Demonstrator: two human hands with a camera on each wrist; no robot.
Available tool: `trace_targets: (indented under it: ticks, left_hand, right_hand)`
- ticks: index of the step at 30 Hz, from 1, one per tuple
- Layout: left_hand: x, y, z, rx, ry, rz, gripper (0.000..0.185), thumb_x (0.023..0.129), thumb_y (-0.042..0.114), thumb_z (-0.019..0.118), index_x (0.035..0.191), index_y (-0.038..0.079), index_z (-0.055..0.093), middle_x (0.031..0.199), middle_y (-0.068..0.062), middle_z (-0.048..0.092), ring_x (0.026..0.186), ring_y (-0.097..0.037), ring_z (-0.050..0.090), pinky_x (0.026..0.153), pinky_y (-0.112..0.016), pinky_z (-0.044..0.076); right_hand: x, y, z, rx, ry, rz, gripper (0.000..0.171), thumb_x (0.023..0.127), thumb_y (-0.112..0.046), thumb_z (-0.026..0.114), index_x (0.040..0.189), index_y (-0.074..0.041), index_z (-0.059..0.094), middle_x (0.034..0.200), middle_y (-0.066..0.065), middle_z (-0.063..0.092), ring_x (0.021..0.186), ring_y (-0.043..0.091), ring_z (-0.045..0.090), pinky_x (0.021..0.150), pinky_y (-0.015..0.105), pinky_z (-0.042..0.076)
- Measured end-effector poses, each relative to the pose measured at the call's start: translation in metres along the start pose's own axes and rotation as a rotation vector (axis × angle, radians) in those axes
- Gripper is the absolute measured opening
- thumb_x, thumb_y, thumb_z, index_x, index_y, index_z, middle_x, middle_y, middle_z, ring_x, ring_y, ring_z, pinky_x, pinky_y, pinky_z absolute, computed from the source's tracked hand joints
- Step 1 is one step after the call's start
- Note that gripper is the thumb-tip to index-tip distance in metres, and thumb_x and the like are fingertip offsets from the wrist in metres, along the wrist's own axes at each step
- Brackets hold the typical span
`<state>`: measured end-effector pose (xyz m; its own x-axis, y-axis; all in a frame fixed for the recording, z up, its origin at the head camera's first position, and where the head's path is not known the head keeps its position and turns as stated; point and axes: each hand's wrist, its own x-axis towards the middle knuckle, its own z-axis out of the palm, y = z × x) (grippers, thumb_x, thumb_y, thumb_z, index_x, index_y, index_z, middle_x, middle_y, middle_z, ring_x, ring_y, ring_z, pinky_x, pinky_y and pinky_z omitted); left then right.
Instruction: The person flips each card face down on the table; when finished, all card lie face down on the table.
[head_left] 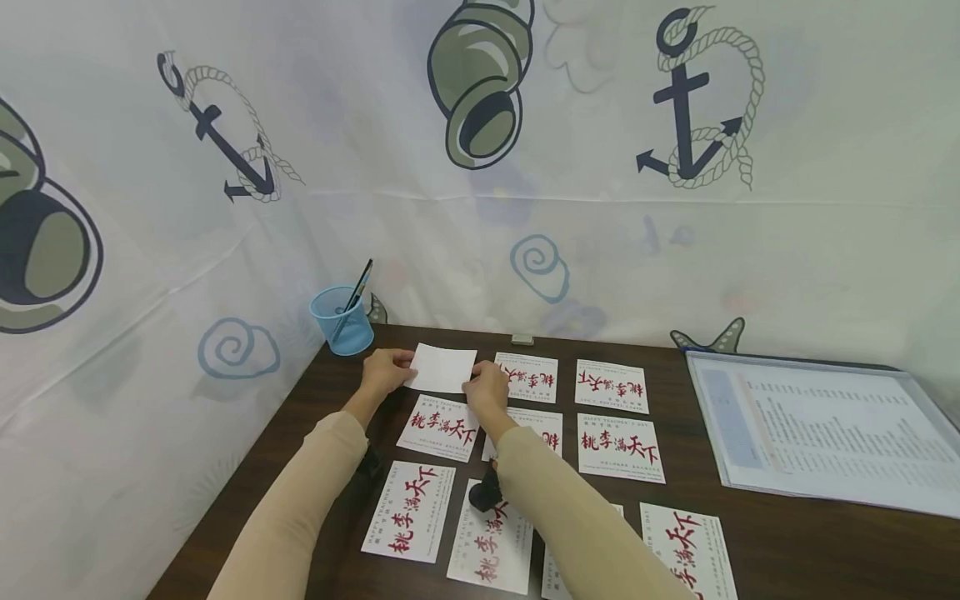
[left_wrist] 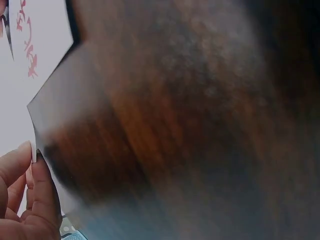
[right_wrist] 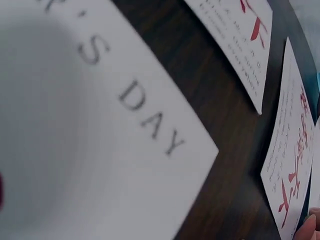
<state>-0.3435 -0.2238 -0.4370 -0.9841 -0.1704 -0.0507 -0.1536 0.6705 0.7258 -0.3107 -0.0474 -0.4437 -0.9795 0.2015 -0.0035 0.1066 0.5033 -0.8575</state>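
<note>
A white card [head_left: 442,368], its visible face blank, is held between both hands at the far left of the table. My left hand [head_left: 386,373] pinches its left edge between thumb and fingers, which the left wrist view shows with the thumb [left_wrist: 20,159] on the card. At the opposite edge my right hand [head_left: 489,390] grips the card; only its fingertips [right_wrist: 307,229] appear in the right wrist view. Just below lies a card with red lettering [head_left: 438,427]. Another lettered card [head_left: 551,427] is partly covered by my right hand and wrist.
Several more lettered cards, such as an upright-turned one [head_left: 411,510] and a far right one [head_left: 611,387], lie in rows on the dark wooden table [head_left: 315,429]. A blue pen cup [head_left: 345,329] stands at the back left. A printed sheet in a clear cover [head_left: 825,433] lies right.
</note>
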Motion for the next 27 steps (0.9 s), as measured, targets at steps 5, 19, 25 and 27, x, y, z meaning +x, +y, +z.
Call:
trace_targets:
  ticks: [5, 19, 25, 27]
  left_hand:
    - [-0.0013, 0.0024, -0.001, 0.044, 0.003, 0.018, 0.034, 0.083, 0.006, 0.069, 0.116, -0.001, 0.065, 0.104, -0.017, 0.066, 0.093, -0.023, 0.057, 0.077, -0.031, 0.051]
    - [0.0018, 0.007, -0.0017, 0.101, -0.016, -0.011, 0.034, 0.083, 0.008, 0.069, 0.116, 0.0, 0.065, 0.104, -0.016, 0.066, 0.093, -0.025, 0.055, 0.082, -0.035, 0.049]
    - [0.003, 0.0058, 0.0002, 0.142, -0.012, -0.022, 0.033, 0.083, 0.01, 0.07, 0.115, 0.003, 0.067, 0.1, -0.013, 0.066, 0.09, -0.024, 0.054, 0.078, -0.034, 0.046]
    - [0.0039, 0.0051, 0.0013, 0.151, -0.009, -0.021, 0.033, 0.083, 0.011, 0.07, 0.115, 0.003, 0.067, 0.099, -0.013, 0.066, 0.089, -0.024, 0.054, 0.078, -0.035, 0.045]
  right_hand:
    - [-0.0002, -0.0025, 0.0002, -0.049, -0.005, 0.002, 0.022, 0.078, -0.003, 0.07, 0.1, 0.0, 0.067, 0.095, 0.013, 0.067, 0.09, 0.029, 0.063, 0.078, 0.04, 0.05]
    - [0.0025, -0.0022, 0.0026, -0.1, -0.001, 0.013, 0.025, 0.078, -0.004, 0.071, 0.102, -0.002, 0.064, 0.101, 0.014, 0.066, 0.09, 0.029, 0.063, 0.076, 0.039, 0.051]
    - [0.0018, -0.0012, 0.0034, -0.113, -0.007, -0.014, 0.026, 0.078, -0.003, 0.07, 0.103, -0.001, 0.064, 0.101, 0.015, 0.066, 0.09, 0.03, 0.063, 0.076, 0.039, 0.051]
    - [0.003, 0.0001, 0.0036, -0.119, -0.004, -0.023, 0.026, 0.077, -0.003, 0.07, 0.102, -0.001, 0.064, 0.101, 0.015, 0.066, 0.091, 0.03, 0.063, 0.077, 0.039, 0.051]
